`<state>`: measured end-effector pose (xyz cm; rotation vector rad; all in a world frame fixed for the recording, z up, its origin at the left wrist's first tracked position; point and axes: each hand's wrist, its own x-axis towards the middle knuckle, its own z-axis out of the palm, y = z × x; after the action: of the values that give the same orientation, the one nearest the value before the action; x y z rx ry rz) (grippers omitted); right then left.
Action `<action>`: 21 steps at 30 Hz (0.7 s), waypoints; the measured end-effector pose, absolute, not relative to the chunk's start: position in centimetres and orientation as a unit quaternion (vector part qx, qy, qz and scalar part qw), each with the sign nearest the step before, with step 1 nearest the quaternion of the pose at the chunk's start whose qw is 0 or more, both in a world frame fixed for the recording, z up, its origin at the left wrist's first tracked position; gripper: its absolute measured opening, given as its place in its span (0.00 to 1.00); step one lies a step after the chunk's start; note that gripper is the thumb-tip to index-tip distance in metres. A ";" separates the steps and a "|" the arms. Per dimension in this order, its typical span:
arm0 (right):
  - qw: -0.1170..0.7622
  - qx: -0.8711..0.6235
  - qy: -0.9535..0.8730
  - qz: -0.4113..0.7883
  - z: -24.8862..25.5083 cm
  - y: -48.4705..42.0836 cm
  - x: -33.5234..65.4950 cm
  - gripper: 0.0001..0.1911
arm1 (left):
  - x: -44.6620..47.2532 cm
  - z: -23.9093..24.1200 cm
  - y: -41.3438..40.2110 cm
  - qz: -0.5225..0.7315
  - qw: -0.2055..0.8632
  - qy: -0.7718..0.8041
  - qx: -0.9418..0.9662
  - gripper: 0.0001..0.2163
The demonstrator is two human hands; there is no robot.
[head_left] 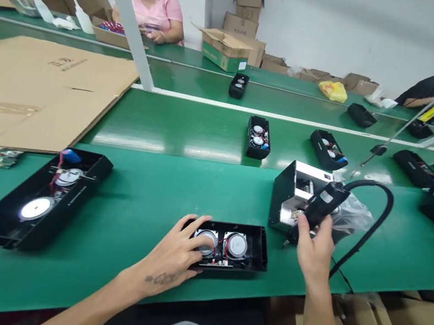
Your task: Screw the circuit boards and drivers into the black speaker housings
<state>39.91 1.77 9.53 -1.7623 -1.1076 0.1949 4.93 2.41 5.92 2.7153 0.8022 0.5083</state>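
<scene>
1. One black oblong plastic housing [260, 248] lies gripped beneath the left fingers [188, 231].
2. One black cylindrical electric screwdriver [324, 203] sits gripped in the right fingers [324, 234].
3. The housing is open-topped, showing two round silvery speakers [236, 245].

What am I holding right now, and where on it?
Your right hand grips the black corded tool around its lower body. Your left hand grasps the black speaker housing across its left end.

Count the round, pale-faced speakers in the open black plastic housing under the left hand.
2: a left speaker, partly covered by the left hand, and a right speaker, uncovered.
</scene>
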 end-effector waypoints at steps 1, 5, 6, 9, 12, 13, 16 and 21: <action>0.500 -0.728 -0.450 0.133 9.0 2.0 40.3 0.22 | 4.9 5.8 2.4 0.180 0.130 0.278 0.935 0.07; 0.556 -0.676 -0.441 0.199 7.6 1.9 40.5 0.20 | 5.0 5.8 2.6 0.203 0.127 0.281 0.929 0.09; 0.567 -0.657 -0.446 0.217 7.6 1.8 40.5 0.19 | 5.1 5.7 2.6 0.207 0.127 0.284 0.928 0.10; 0.621 -0.587 -0.441 0.275 8.8 1.8 41.1 0.21 | 5.7 5.4 2.5 0.218 0.124 0.299 0.921 0.09; 0.717 -0.508 -0.413 0.240 11.3 2.6 42.0 0.25 | 6.3 5.0 2.5 0.238 0.124 0.310 0.912 0.10; 0.740 -0.492 -0.408 0.209 12.2 3.1 42.3 0.25 | 6.5 4.9 2.6 0.242 0.124 0.312 0.910 0.10; 0.740 -0.503 -0.426 0.137 13.5 4.6 42.8 0.23 | 6.8 4.6 2.8 0.245 0.120 0.315 0.909 0.11; 0.661 -0.565 -0.477 0.127 12.9 5.9 42.4 0.21 | 6.7 4.2 2.9 0.242 0.122 0.314 0.910 0.11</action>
<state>42.42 5.87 12.93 -1.2779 -1.0785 0.2864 6.70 2.88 4.15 2.6569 0.9170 0.7051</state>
